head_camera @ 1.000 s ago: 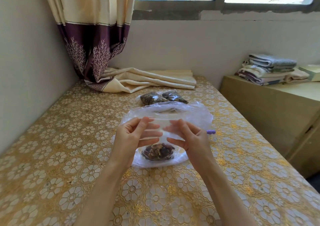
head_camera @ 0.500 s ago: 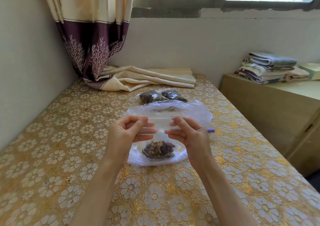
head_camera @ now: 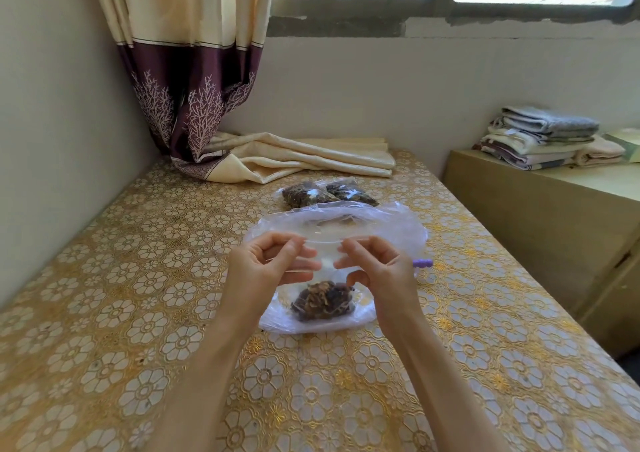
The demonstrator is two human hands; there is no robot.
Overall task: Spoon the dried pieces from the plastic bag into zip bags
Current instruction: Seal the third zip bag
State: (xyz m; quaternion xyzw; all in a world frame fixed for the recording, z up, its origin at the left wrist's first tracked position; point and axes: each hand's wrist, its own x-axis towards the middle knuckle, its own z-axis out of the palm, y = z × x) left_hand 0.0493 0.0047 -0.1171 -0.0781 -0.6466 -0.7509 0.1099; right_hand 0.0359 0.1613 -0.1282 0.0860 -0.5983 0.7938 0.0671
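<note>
A small clear zip bag (head_camera: 323, 261) hangs between my hands above the table, with a clump of dark dried pieces (head_camera: 323, 301) in its bottom. My left hand (head_camera: 266, 266) pinches its top edge on the left. At the right end of that top edge my right hand (head_camera: 375, 266) pinches it too. Behind and under the zip bag lies the large thin plastic bag (head_camera: 391, 226), its mouth open. Two filled zip bags (head_camera: 323, 193) lie farther back. A purple spoon handle (head_camera: 423, 263) sticks out to the right of my right hand.
The table (head_camera: 121, 278) has a gold flower-patterned cloth. A curtain's end (head_camera: 298, 157) lies folded at the back. A wall runs along the left. To the right stands a pale cabinet (head_camera: 540, 216) with folded towels (head_camera: 540, 138).
Both hands have lifted the zip bag slightly and shifted their fingertips along its top edge; fingers are now more curled into a pinch.
</note>
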